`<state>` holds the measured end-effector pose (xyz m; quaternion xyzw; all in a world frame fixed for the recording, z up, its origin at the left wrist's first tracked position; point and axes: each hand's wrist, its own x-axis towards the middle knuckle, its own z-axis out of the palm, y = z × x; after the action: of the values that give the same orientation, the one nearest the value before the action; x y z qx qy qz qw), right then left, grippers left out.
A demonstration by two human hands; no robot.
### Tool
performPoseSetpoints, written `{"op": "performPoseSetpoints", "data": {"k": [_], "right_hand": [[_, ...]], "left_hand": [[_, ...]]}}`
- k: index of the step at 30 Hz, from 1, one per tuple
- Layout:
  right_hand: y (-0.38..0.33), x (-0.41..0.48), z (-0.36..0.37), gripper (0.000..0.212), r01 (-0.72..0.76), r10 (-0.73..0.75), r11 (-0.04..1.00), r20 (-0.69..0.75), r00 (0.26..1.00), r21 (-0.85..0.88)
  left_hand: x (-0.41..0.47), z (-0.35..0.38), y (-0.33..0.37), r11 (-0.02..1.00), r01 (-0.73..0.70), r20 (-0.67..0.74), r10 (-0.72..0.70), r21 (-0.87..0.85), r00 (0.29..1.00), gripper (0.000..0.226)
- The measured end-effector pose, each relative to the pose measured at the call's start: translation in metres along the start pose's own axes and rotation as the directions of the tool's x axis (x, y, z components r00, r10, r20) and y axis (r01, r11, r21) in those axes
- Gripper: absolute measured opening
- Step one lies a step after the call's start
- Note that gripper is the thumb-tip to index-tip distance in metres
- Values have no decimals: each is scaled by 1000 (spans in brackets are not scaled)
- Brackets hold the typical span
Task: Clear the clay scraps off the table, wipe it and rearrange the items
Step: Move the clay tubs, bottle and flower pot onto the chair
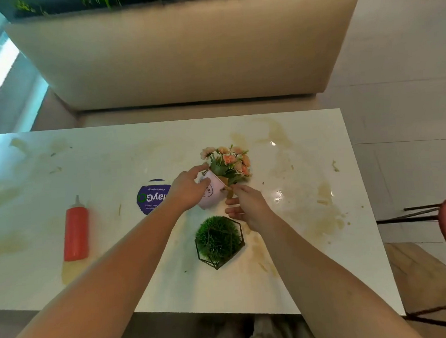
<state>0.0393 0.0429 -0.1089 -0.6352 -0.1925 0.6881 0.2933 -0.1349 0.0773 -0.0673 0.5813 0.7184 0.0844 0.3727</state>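
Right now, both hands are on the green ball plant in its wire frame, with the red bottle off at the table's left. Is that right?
Not quite. The head view shows the left hand gripping the tilted pink flower pot, the right hand pinching a tan strip at its rim, not the green ball plant. The red bottle is at the left of the table.
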Motion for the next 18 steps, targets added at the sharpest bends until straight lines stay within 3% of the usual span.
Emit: {"op": "performPoseSetpoints", "data": {"k": [5,13,18], "right_hand": [[0,5,9,25,-5,6,1000,-33,999,23],[-1,14,23,18,47,-39,992,-70,997,118],[-4,11,31,13,63,-48,984,-96,994,164]], "left_hand": [[15,-2,-7,999,-43,37,42,28,998,42],[16,-4,-12,956,-174,101,154,236,983,47],[18,-7,-19,989,-121,-17,123,79,992,35]]}}
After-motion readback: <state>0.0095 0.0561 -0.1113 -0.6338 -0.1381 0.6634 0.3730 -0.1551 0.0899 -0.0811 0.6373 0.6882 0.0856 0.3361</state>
